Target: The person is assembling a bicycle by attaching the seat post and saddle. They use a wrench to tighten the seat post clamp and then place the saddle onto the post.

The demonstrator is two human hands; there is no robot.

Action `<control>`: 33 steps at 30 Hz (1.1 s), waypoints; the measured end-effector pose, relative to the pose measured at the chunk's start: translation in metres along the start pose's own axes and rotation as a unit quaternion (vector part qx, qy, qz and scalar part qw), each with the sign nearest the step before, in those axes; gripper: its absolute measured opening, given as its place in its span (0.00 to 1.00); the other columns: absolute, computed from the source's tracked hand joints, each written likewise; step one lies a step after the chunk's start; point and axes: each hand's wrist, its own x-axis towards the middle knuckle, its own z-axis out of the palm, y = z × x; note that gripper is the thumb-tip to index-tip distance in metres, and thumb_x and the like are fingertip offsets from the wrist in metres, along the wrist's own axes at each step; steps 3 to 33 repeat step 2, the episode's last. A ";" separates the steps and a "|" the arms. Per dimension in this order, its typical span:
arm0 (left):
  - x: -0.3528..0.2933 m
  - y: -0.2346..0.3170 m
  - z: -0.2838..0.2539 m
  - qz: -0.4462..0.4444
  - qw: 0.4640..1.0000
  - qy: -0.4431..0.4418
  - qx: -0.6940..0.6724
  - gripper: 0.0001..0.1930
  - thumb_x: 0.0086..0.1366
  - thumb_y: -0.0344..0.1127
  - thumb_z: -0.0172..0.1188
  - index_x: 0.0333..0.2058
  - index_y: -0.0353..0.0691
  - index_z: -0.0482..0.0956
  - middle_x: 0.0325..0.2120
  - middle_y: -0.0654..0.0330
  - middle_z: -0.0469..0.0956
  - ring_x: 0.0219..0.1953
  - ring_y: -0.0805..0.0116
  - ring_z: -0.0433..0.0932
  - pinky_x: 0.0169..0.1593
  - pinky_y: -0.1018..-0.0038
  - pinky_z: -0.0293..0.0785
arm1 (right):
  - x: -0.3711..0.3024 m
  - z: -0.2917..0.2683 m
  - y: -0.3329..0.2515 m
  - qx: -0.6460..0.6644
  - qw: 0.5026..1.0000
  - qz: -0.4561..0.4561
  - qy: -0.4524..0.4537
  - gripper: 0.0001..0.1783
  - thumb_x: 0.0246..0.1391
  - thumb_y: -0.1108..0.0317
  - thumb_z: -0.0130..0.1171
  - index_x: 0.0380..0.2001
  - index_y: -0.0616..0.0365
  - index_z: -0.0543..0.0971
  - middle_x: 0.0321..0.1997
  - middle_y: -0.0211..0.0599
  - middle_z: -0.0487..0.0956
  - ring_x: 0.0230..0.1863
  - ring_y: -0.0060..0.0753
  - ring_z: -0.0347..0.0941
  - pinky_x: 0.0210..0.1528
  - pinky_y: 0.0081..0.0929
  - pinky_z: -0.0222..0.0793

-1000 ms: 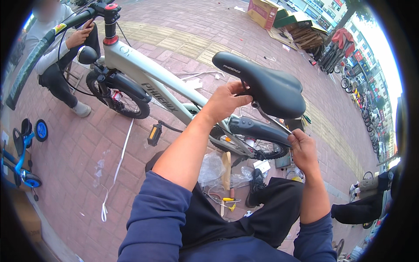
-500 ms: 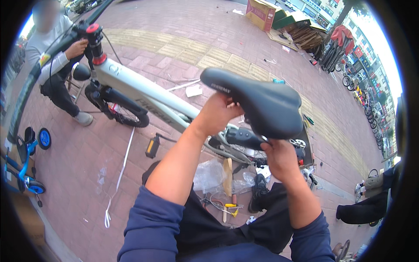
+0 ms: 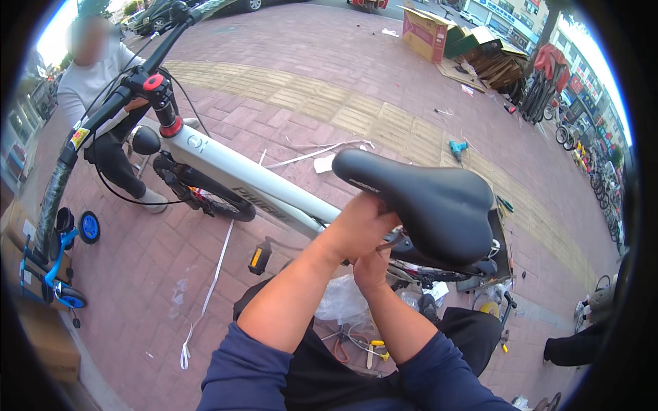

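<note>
A black bicycle saddle sits above the white bicycle frame, its narrow nose toward the handlebar. My left hand reaches up under the nose, fingers curled round the saddle's underside. Just below it, my right hand is closed close to the post area, the thumb side near my left fingers. What the right fingers grip is hidden by the hands and the saddle. A black handlebar with a red-capped stem rises at the left.
Another person sits by the front wheel. A blue child's tricycle stands left. Plastic wrap and yellow-handled tools lie between my legs. A teal power drill and cardboard boxes are farther off.
My right hand has left the saddle's rear underside and come leftward to just below my left hand. The left hand stays beneath the nose. The whole view has shifted.
</note>
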 end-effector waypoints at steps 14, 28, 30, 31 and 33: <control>-0.002 -0.003 -0.007 -0.003 1.000 -0.004 -0.015 0.16 0.69 0.34 0.62 0.52 0.34 0.77 0.45 0.57 0.81 0.48 0.67 0.76 0.56 0.70 0.71 | -0.003 -0.011 0.002 -0.046 0.995 -0.032 -0.086 0.23 0.67 0.50 0.56 0.25 0.58 0.76 0.18 0.23 0.72 0.18 0.16 0.63 0.21 0.19 0.53; -0.002 -0.003 -0.007 -0.003 1.000 -0.004 -0.015 0.16 0.69 0.34 0.62 0.52 0.34 0.77 0.45 0.57 0.81 0.48 0.67 0.76 0.56 0.70 0.71 | -0.003 -0.011 0.002 -0.046 0.995 -0.032 -0.086 0.23 0.67 0.50 0.56 0.25 0.58 0.76 0.18 0.23 0.72 0.18 0.16 0.63 0.21 0.19 0.53; -0.002 -0.003 -0.007 -0.003 1.000 -0.004 -0.015 0.16 0.69 0.34 0.62 0.52 0.34 0.77 0.45 0.57 0.81 0.48 0.67 0.76 0.56 0.70 0.71 | -0.003 -0.011 0.002 -0.046 0.995 -0.032 -0.086 0.23 0.67 0.50 0.56 0.25 0.58 0.76 0.18 0.23 0.72 0.18 0.16 0.63 0.21 0.19 0.53; -0.002 -0.003 -0.007 -0.003 1.000 -0.004 -0.015 0.16 0.69 0.34 0.62 0.52 0.34 0.77 0.45 0.57 0.81 0.48 0.67 0.76 0.56 0.70 0.71 | -0.003 -0.011 0.002 -0.046 0.995 -0.032 -0.086 0.23 0.67 0.50 0.56 0.25 0.58 0.76 0.18 0.23 0.72 0.18 0.16 0.63 0.21 0.19 0.53; -0.002 -0.003 -0.007 -0.003 1.000 -0.004 -0.015 0.16 0.69 0.34 0.62 0.52 0.34 0.77 0.45 0.57 0.81 0.48 0.67 0.76 0.56 0.70 0.71 | -0.003 -0.011 0.002 -0.046 0.995 -0.032 -0.086 0.23 0.67 0.50 0.56 0.25 0.58 0.76 0.18 0.23 0.72 0.18 0.16 0.63 0.21 0.19 0.53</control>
